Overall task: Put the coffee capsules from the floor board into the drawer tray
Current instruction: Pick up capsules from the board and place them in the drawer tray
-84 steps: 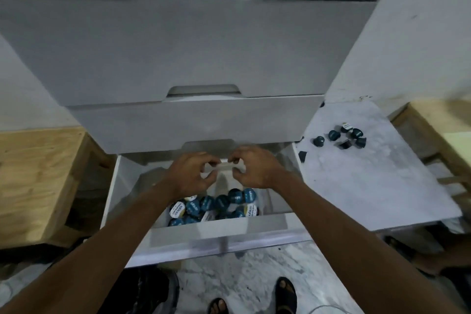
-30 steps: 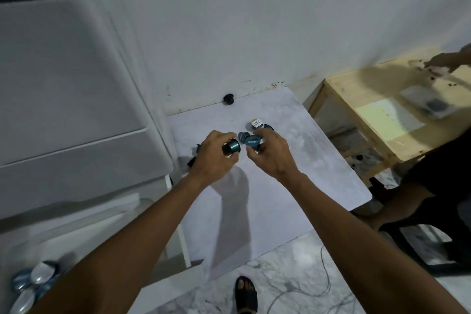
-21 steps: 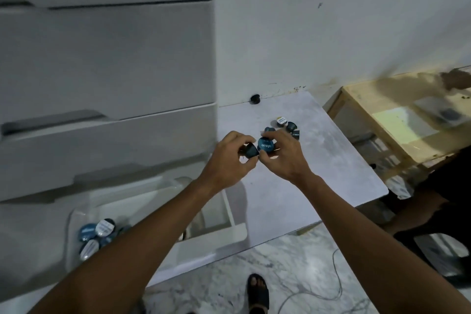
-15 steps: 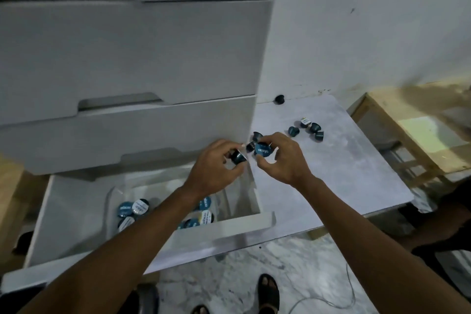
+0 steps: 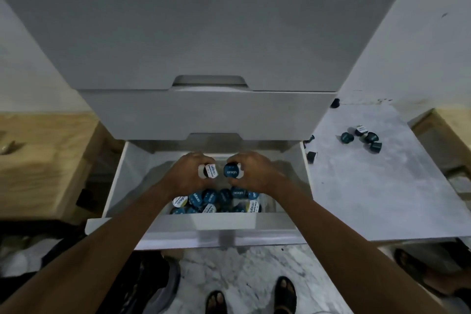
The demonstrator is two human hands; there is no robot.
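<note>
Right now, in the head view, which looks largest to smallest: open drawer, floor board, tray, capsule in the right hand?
1. open drawer and floor board, too alike to rank.
2. tray.
3. capsule.

matt grey drawer fronts (image 5: 204, 115); marbled floor board (image 5: 369, 186); plywood box (image 5: 43, 160).

A plain domestic room is being suggested here. A white drawer cabinet (image 5: 198, 41) is being seen against a scuffed painted wall (image 5: 420, 46), a marble-patterned floor (image 5: 229, 270) is being stood on in open sandals (image 5: 285, 296), and bare plywood furniture (image 5: 38, 160) is being kept on either side. Coffee capsules (image 5: 359, 137) are being kept loose in the bottom drawer (image 5: 267, 236) and on a floor board (image 5: 369, 199).
</note>
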